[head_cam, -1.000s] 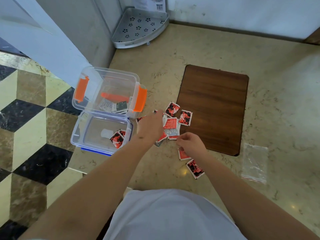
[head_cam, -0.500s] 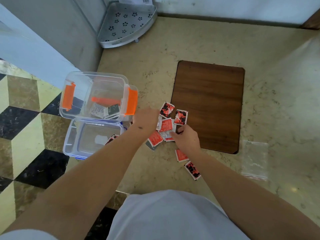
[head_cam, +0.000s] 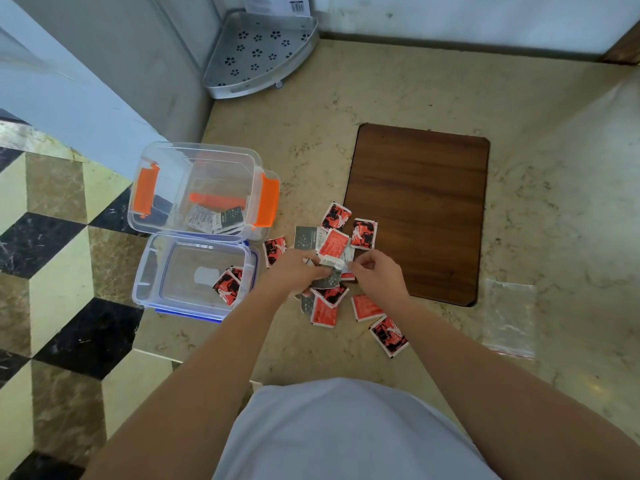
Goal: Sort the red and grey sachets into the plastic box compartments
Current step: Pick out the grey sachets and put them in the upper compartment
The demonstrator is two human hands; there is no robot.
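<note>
A loose pile of red sachets (head_cam: 334, 242) and grey sachets (head_cam: 304, 237) lies on the marble floor in front of me. My left hand (head_cam: 294, 271) rests on the pile's left side, its fingers closed on a grey dotted sachet (head_cam: 327, 280). Just to the right, my right hand (head_cam: 377, 275) has curled fingertips touching the pile's middle, and its grip is hidden. A clear box with orange clips (head_cam: 166, 174) holds grey sachets (head_cam: 214, 220). In front of that box, a clear box with a blue rim (head_cam: 149, 271) holds red sachets (head_cam: 227, 285).
A dark wooden board (head_cam: 415, 209) lies flat right of the pile. An empty clear plastic bag (head_cam: 509, 317) sits at the far right. A metal corner shelf (head_cam: 259, 53) stands against the back wall. More red sachets (head_cam: 388, 336) lie near my right forearm.
Both hands have moved together over the pile's middle. My left hand has closed on a grey sachet, and a grey sachet is uncovered at the pile's upper left.
</note>
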